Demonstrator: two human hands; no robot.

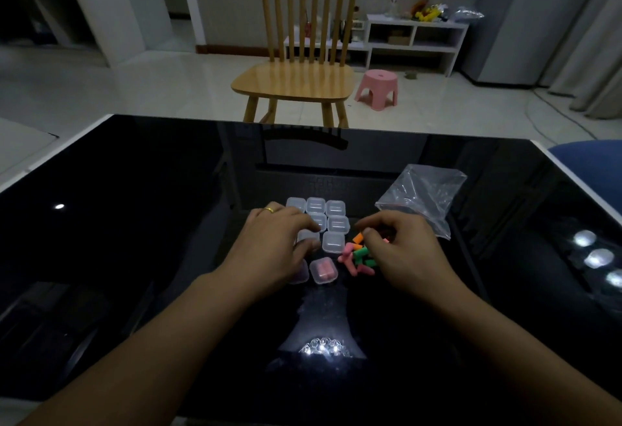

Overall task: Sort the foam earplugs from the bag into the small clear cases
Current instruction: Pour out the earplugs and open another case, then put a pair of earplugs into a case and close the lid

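Several small clear cases (336, 223) stand in a tight block on the black glossy table (134, 223). One closed case (323, 270) nearer me holds pink earplugs. A loose pile of pink, green and orange foam earplugs (357, 257) lies just right of the cases. My left hand (274, 247), a ring on one finger, rests over the left cases and its fingers touch one; another case (300, 272) peeks from under it. My right hand (400, 250) hovers over the pile with thumb and fingers pinched at an orange earplug (357, 238). The clear plastic bag (420, 196) lies flat behind it.
A wooden chair (296, 78) stands beyond the table's far edge, with a pink stool (377, 88) on the floor to its right. Something blue (592, 163) shows past the table's right edge. Lamp reflections glare on the glass at the right and near me.
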